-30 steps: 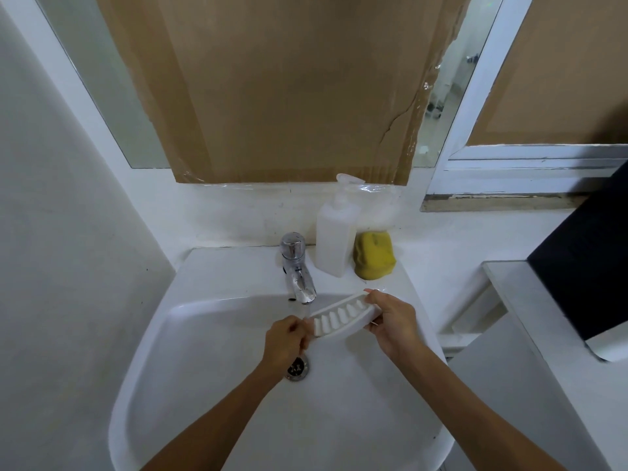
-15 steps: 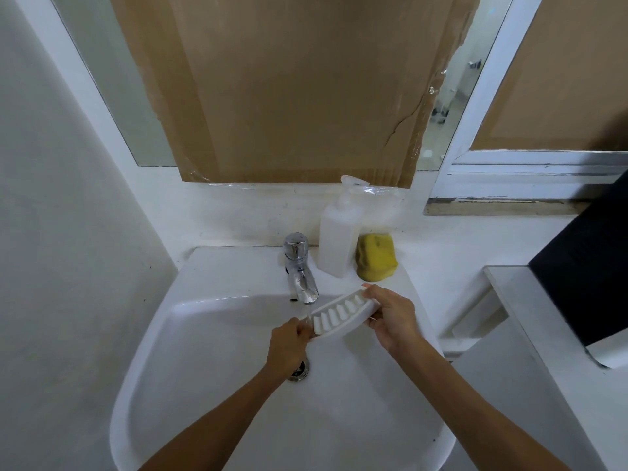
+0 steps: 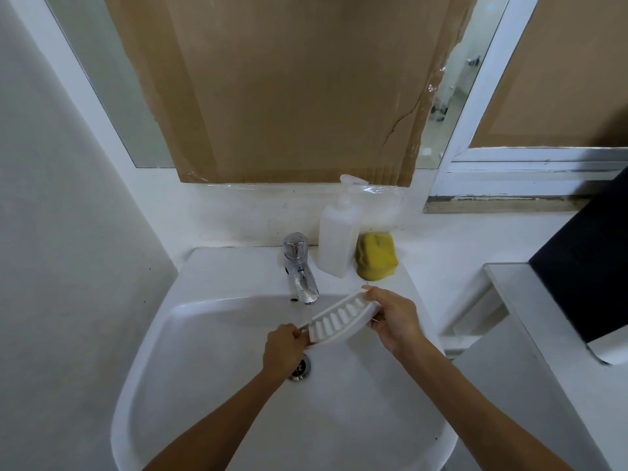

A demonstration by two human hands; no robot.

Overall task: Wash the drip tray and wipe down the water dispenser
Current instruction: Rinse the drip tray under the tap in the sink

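Head view: a white basin fills the lower frame, set against a pale wall on the left and a white ledge behind. Both hands hold the white slotted drip tray over the bowl, tilted, just below and right of the chrome tap. The left hand has its fingers curled round the tray's lower left end; the right hand grips the upper right end, thumb on top. The drain shows beneath the left hand. At the basin's back edge, right of the tap, a white pump bottle stands upright with a yellow sponge just beside it. Brown cardboard covers the mirror above. At the right edge, a white bench carries a black appliance, only partly in frame
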